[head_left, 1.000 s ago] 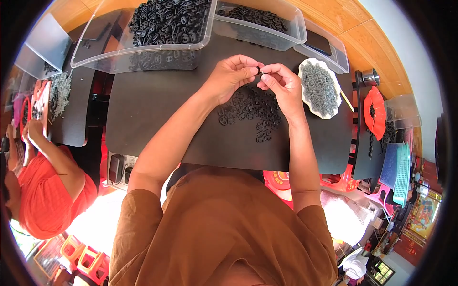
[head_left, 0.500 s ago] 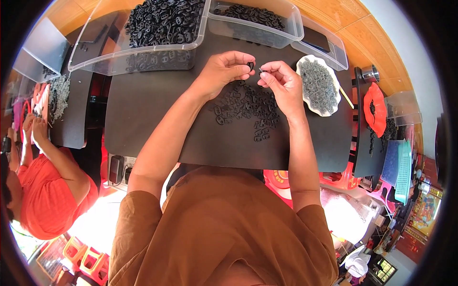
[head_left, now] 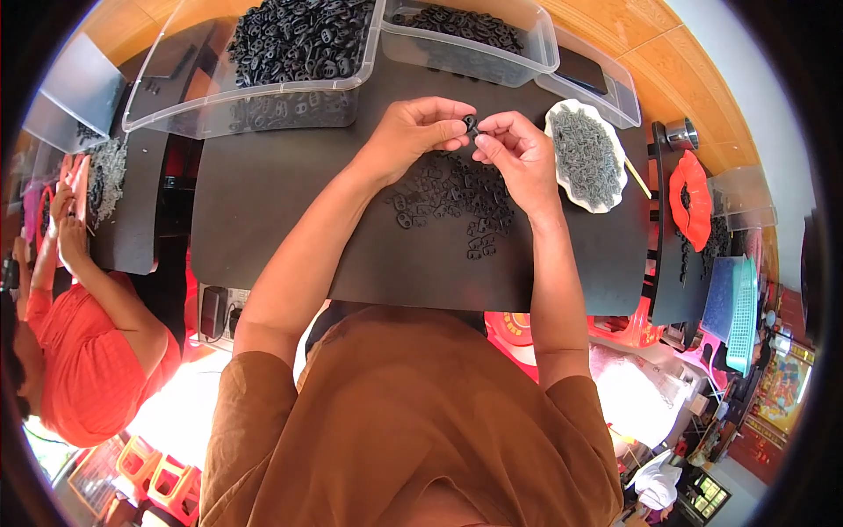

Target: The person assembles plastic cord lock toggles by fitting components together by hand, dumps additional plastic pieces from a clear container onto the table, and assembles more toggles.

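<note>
My left hand pinches a small black oval plastic piece with holes, which looks like a cord lock body, between thumb and fingertips above the dark table. My right hand is closed at the piece's right side, thumb and forefinger pinching a smaller black part that is mostly hidden by the fingers. Beneath and nearer to me, a spread of loose small black parts lies on the table. Right of my right hand stands a white scalloped dish full of small grey springs.
At the back, a large clear bin and a smaller clear bin hold many black pieces. A dark flat object rests in a clear tray. On the far right is a red dish. At the left, a person in red works at another table.
My two hands have come together: the part in my right hand now meets the black oval piece, which has turned to show its holes. The neighbour's hands have shifted slightly.
</note>
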Tool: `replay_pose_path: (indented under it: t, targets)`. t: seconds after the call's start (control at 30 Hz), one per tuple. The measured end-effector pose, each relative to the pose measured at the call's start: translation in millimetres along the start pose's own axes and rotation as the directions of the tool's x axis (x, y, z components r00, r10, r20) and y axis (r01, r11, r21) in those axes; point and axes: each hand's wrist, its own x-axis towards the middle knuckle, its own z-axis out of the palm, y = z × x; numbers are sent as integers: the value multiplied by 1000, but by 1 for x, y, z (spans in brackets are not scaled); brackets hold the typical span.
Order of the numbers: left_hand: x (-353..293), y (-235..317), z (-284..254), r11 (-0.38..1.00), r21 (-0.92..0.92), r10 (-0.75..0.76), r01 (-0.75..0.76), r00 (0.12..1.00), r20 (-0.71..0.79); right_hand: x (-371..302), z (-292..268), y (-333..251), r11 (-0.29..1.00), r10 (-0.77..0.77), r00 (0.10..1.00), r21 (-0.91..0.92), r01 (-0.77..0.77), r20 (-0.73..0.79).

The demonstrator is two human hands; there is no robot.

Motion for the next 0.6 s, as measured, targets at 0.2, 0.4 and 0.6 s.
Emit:
replay_pose_path:
  t: [0.2, 0.4, 0.6]
  targets:
    - [-1, 3, 1, 996, 94, 4, -7, 1000, 26, -1, -2, 1, 1000, 9, 1000, -17, -8, 13]
    - [-2, 4, 3, 974, 219, 46, -53, 998, 40, 0, -3, 0, 1000, -17, 1000, 6, 17, 22]
    - [-3, 5, 3, 965, 252, 56, -67, 997, 51, 0, -7, -2, 1000, 0, 998, -27, 2, 67]
